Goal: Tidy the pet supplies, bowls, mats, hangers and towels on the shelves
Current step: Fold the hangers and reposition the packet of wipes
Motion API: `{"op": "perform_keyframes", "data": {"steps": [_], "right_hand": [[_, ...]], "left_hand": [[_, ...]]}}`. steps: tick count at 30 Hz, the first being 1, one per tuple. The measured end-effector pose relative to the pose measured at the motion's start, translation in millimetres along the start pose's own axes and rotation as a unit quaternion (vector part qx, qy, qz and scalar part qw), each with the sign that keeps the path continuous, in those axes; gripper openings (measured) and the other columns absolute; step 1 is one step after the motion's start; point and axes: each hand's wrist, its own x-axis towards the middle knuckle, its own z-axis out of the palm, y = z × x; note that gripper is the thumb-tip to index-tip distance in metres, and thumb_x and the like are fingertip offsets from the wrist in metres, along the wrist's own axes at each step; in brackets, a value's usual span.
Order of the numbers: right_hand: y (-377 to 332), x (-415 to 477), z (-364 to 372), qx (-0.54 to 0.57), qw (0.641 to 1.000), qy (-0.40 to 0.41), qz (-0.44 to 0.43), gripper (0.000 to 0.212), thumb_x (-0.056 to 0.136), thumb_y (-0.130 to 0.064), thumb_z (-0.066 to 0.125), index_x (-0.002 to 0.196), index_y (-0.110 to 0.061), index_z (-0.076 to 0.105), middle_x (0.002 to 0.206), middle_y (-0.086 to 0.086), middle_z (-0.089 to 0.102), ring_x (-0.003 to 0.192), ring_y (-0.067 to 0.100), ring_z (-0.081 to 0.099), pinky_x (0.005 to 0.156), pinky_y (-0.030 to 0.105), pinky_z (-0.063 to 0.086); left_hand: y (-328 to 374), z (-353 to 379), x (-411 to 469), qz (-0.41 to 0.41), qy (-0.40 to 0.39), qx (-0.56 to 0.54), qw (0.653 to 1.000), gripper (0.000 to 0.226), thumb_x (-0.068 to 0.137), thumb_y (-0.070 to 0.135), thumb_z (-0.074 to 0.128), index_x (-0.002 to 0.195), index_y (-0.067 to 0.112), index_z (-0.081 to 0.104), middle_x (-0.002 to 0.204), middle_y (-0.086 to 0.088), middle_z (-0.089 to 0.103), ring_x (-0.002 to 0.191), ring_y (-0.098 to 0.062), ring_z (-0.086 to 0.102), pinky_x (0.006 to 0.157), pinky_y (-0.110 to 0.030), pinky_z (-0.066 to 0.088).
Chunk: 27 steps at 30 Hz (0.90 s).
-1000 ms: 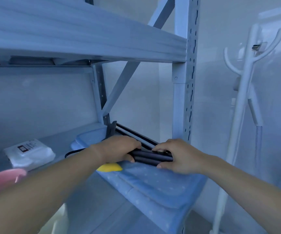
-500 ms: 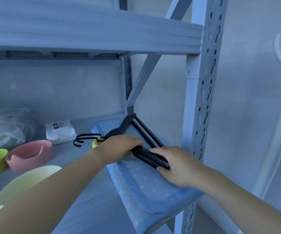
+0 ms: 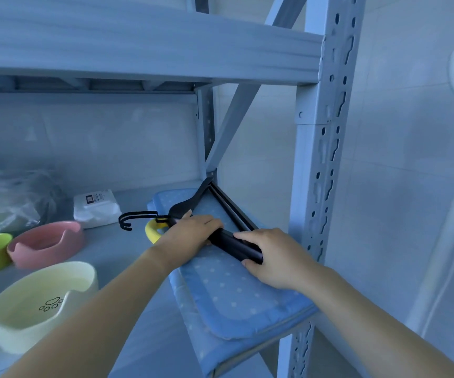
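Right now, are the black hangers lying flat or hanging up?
Lying flat: the black hangers rest on the blue mat, hooks pointing left, held by the left hand and right hand.

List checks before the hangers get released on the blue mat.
1. Grip: left hand holds hangers near their necks: ok.
2. Grip: right hand pinches their near end: ok.
3. Bundle bunched together, lying on blue mat: ok.
4. Their hooks stick out past the mat's left edge, apart from pink bowl: ok.
5. A yellow object lies partly hidden under the left hand; snagged or not: cannot tell.
6. Mat's near edge hangs over the front of the shelf: not ok.
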Motion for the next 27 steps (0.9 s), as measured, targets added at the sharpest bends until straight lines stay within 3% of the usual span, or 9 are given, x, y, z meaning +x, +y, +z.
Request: {"op": "perform_keyframes", "data": {"steps": [10, 14, 16, 18, 24, 27], "right_hand": [[4, -2, 3, 0.015, 1.0, -0.001, 0.008, 0.052, 0.085, -0.032, 0.059, 0.135, -0.033, 0.045, 0.114, -0.006, 0.063, 0.097, 0.013, 0.058, 0.079, 0.027, 0.048], [0, -3, 0, 0.025, 1.0, -0.002, 0.011, 0.051, 0.084, -0.03, 0.061, 0.132, -0.033, 0.048, 0.112, -0.003, 0.065, 0.089, 0.013, 0.06, 0.08, 0.032, 0.051], [1, -5, -3, 0.028, 0.999, -0.003, 0.016, 0.05, 0.082, -0.029, 0.062, 0.13, -0.033, 0.05, 0.107, -0.004, 0.066, 0.075, 0.007, 0.057, 0.075, 0.029, 0.051], [2, -8, -7, 0.036, 0.999, -0.01, 0.026, 0.051, 0.08, -0.029, 0.064, 0.129, -0.035, 0.051, 0.106, -0.007, 0.066, 0.076, 0.004, 0.058, 0.075, 0.028, 0.052], [7, -11, -15, 0.054, 0.998, -0.023, 0.016, 0.044, 0.079, -0.036, 0.065, 0.122, -0.033, 0.056, 0.1, -0.008, 0.066, 0.085, 0.012, 0.062, 0.076, 0.034, 0.053], [5, -7, -21, 0.055, 0.998, 0.0, -0.005, 0.031, 0.079, -0.038, 0.065, 0.109, -0.029, 0.061, 0.098, -0.003, 0.066, 0.089, 0.016, 0.06, 0.079, 0.041, 0.051]], "left_hand": [[3, 2, -4, 0.001, 0.022, -0.012, 1.0, 0.029, 0.093, 0.015, 0.048, 0.121, 0.024, 0.048, 0.116, 0.006, 0.052, 0.11, -0.01, 0.048, 0.114, -0.039, 0.01], [5, -1, -6, 0.003, 0.022, 0.012, 1.0, 0.031, 0.094, 0.018, 0.048, 0.125, 0.024, 0.047, 0.12, 0.006, 0.052, 0.113, -0.011, 0.046, 0.113, -0.033, 0.013], [6, -5, -6, 0.019, 0.021, 0.016, 0.999, 0.032, 0.093, 0.02, 0.049, 0.125, 0.023, 0.048, 0.119, 0.005, 0.053, 0.11, -0.015, 0.048, 0.105, -0.03, 0.027], [9, -10, -6, 0.037, 0.017, 0.007, 0.999, 0.033, 0.092, 0.02, 0.051, 0.125, 0.021, 0.049, 0.118, 0.003, 0.055, 0.109, -0.017, 0.049, 0.095, -0.029, 0.036], [16, -9, -9, 0.038, 0.033, -0.001, 0.999, 0.043, 0.093, 0.026, 0.051, 0.135, 0.028, 0.042, 0.129, 0.009, 0.048, 0.119, -0.011, 0.043, 0.108, -0.027, 0.022], [14, -15, -17, 0.034, 0.069, -0.025, 0.997, 0.049, 0.091, 0.037, 0.053, 0.138, 0.031, 0.039, 0.136, 0.011, 0.043, 0.125, -0.009, 0.038, 0.107, -0.023, 0.024]]}}
